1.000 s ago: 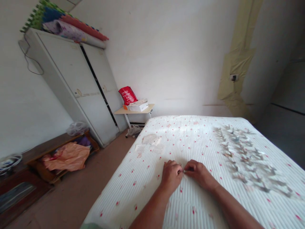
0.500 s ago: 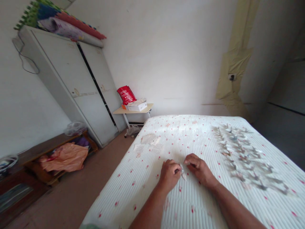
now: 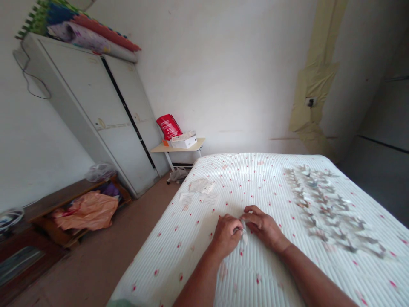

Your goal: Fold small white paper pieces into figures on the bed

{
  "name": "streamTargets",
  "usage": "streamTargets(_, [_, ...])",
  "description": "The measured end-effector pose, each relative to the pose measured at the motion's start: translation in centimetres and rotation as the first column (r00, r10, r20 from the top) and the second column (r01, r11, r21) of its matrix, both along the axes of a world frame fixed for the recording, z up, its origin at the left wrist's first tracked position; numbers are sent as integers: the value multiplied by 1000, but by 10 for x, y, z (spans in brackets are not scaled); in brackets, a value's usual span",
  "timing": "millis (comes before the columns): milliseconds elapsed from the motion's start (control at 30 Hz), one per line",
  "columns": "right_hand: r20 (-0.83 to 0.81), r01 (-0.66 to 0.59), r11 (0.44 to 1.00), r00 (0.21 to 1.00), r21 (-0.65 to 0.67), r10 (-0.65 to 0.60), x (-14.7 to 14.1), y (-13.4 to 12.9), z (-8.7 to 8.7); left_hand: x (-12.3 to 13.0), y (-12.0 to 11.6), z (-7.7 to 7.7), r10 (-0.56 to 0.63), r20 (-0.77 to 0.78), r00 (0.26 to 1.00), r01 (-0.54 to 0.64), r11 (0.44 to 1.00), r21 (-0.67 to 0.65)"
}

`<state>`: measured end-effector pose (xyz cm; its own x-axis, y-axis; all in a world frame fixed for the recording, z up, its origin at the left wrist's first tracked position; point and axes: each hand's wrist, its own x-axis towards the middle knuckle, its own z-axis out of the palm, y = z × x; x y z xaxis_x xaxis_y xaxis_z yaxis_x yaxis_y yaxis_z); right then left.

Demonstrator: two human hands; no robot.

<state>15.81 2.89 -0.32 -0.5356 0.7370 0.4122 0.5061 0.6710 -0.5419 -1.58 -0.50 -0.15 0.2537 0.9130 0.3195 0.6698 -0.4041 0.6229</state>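
My left hand [image 3: 227,233] is closed in a pinch on a small piece of folded paper [image 3: 245,238], whose pale pointed end hangs down between my two hands. From the other side my right hand [image 3: 264,227] reaches over, its thumb and index finger closed at the paper's upper edge. My fingers cover most of the fold. Over to the right, several small folded paper figures [image 3: 332,213], shaped like birds, stand in rows on the bed. Printed paper sheets [image 3: 202,186] lie flat towards the bed's left edge.
The bed's white striped cover [image 3: 252,277] with red dots lies under my hands. A small table [image 3: 156,148] behind holds a red bag [image 3: 169,126] and a white box [image 3: 185,143]. On the left stand a grey cabinet [image 3: 124,140] and a low wooden bench [image 3: 73,187].
My right hand has moved left onto the folded paper, its fingers now at the top edge. My left hand has kept its hold in nearly the same place.
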Motion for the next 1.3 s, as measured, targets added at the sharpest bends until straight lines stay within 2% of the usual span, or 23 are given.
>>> streamTargets(400, [151, 29, 998, 988, 58, -38, -3, -5, 7, 0, 1, -2, 2, -2, 1000, -2, 1000, 23])
streamTargets(867, [-35, -76, 991, 997, -110, 72, -5, -5, 5, -1, 3, -5, -6, 62, 998, 3, 998, 56])
streamTargets(1300, [0, -77, 990, 997, -114, 77, -4, -6, 8, -2, 0, 1, -12, 82, 997, 10, 1000, 23])
